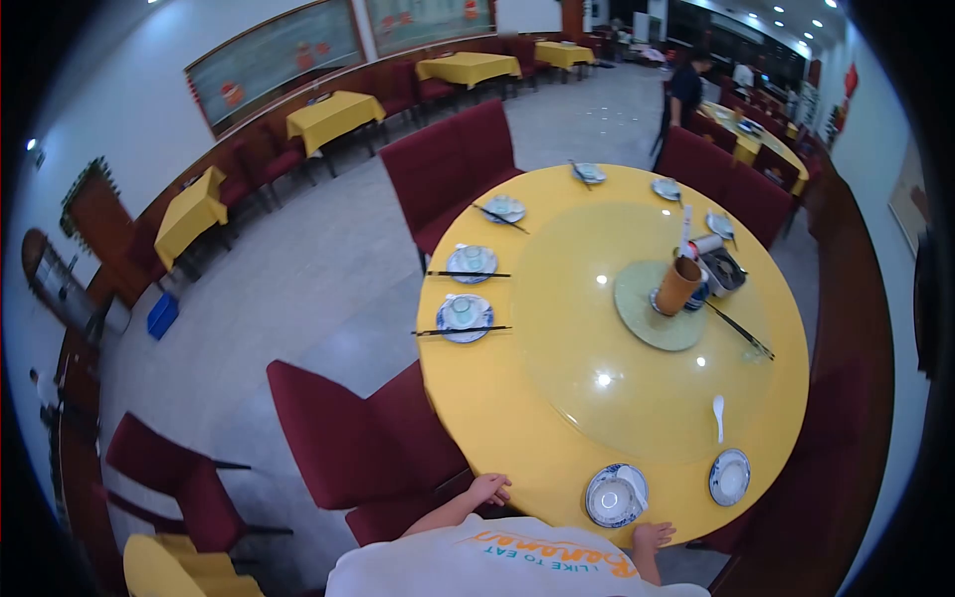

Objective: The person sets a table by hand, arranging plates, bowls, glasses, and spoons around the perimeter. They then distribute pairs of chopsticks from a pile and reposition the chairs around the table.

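My left hand (489, 491) rests at the near left edge of the round yellow table (477, 428), fingers loosely extended and holding nothing. My right hand (654, 537) lies on the near edge with its fingers apart, just beside a blue-and-white plate (595, 509). On that plate sit a small bowl (614, 497) and a white spoon (637, 505). Farther right is another blue-rimmed plate (730, 478), with a loose white spoon (718, 418) beyond it on the glass turntable (557, 348).
A brown cylindrical holder (679, 286) stands on the turntable's center beside a dark box-like item (724, 271). Chopsticks (741, 331) lie near it. Several place settings line the far and left rim. A red chair (338, 428) stands at my left; a person (684, 95) is in the background.
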`<state>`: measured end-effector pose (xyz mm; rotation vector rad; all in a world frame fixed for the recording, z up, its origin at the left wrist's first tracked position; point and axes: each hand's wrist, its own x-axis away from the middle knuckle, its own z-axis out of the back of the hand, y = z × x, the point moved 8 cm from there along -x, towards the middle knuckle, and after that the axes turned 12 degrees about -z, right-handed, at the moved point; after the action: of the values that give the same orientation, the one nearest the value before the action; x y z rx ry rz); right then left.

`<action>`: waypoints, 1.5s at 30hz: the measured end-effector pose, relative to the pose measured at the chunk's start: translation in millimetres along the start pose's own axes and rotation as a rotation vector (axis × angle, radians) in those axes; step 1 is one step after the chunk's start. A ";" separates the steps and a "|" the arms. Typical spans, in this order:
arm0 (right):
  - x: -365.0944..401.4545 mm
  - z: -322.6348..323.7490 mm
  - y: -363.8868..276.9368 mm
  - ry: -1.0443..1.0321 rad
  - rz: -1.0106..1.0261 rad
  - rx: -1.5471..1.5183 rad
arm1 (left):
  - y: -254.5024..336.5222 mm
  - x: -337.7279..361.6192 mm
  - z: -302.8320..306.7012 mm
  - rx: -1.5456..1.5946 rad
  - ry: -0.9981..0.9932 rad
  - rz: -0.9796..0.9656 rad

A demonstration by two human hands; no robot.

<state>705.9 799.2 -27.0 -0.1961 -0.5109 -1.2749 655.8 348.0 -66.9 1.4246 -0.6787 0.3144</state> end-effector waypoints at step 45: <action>-90.3 182.0 -159.6 0.491 1.169 -0.222 | 52.9 32.7 -182.7 -0.603 0.729 0.210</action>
<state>490.3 905.8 67.5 -0.2937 0.1967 -0.1931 694.4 526.7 -5.2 0.5888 -0.2724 0.6852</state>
